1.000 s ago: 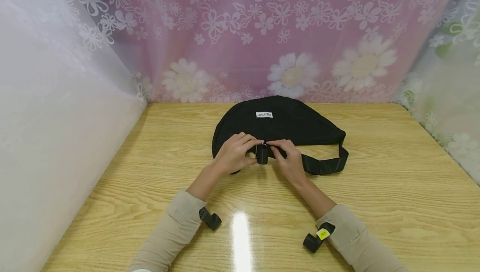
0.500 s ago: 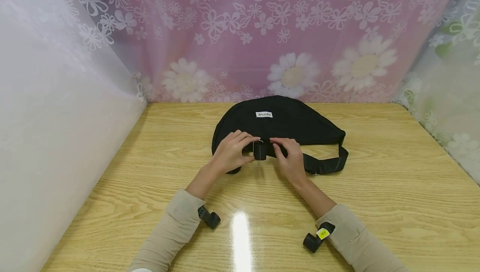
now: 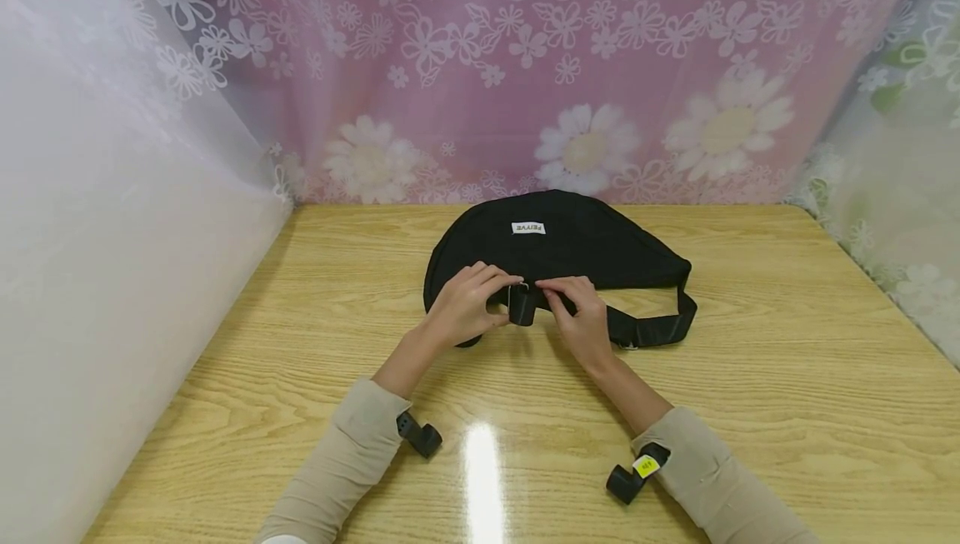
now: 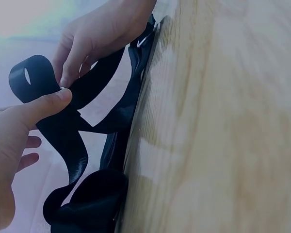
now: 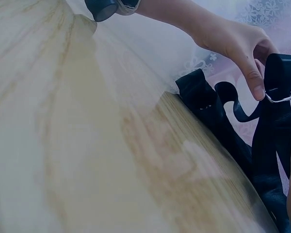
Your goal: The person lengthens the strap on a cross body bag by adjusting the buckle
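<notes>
A black half-moon waist bag (image 3: 570,244) lies on the wooden table with its white label upside down. Its black webbing strap (image 4: 63,136) is lifted in front and bends into a loop (image 3: 522,307). My left hand (image 3: 467,302) pinches the metal strap buckle (image 5: 280,98) between thumb and fingers, on the left side of the loop. To its right, my right hand (image 3: 581,315) pinches the strap close beside the buckle with thumb and forefinger. Below the left hand, another curl of strap (image 4: 94,199) rests near the table.
The strap's right part (image 3: 660,330) lies on the table with a second metal piece (image 3: 628,347). A floral pink curtain (image 3: 480,69) hangs at the back edge, and a white sheet (image 3: 112,236) stands along the left. Each wrist carries a small black camera (image 3: 626,484).
The buckle and strap loop shifted slightly left with my left hand. My right fingers moved a little away from the buckle, then back toward it. The bag has stayed put.
</notes>
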Motion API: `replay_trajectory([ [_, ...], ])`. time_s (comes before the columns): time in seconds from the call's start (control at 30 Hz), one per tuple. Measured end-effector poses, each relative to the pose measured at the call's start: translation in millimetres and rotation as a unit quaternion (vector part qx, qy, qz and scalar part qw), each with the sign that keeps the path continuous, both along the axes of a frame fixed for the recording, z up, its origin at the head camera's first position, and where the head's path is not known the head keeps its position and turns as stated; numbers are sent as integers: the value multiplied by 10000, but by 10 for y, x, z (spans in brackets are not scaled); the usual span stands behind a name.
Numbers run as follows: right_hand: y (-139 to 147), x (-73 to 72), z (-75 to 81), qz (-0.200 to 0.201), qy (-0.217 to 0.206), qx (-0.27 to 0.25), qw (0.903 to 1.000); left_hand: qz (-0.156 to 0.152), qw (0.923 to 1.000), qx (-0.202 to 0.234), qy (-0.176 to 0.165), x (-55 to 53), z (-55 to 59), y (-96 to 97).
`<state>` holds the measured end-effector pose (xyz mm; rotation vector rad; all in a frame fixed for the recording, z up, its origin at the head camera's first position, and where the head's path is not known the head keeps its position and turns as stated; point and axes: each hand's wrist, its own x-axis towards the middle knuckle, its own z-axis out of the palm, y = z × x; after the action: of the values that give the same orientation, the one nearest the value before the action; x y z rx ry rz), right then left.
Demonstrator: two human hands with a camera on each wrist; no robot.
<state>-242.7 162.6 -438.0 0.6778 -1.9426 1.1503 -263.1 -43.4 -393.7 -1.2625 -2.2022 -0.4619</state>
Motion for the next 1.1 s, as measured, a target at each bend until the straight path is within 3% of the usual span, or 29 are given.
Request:
replay_trajectory([
  [0.17,-21,40,57,55,-48,-157,9999,-60,10000,58,-14,2,9,-5],
  [0.37,-84,178,233,202,-130,-242,9994,-149,9998,61,-95,-1,2,-5],
  [0.53,-35,93,107,343,-200,-255,9989,-168,9998,-9,-120,-2,2,0],
  [0.67,2,16,4,224,-177,-160,9995,-38,10000,-68,19,-8,5,-5],
  [0.93,5,-13,-25,-431,-207,200,9987,143,9997,-2,214,-27,9,-32],
  [1.1,14,-13,-20,-418,-329,265,9982,68,9999,-44,140,-27,7,-27],
])
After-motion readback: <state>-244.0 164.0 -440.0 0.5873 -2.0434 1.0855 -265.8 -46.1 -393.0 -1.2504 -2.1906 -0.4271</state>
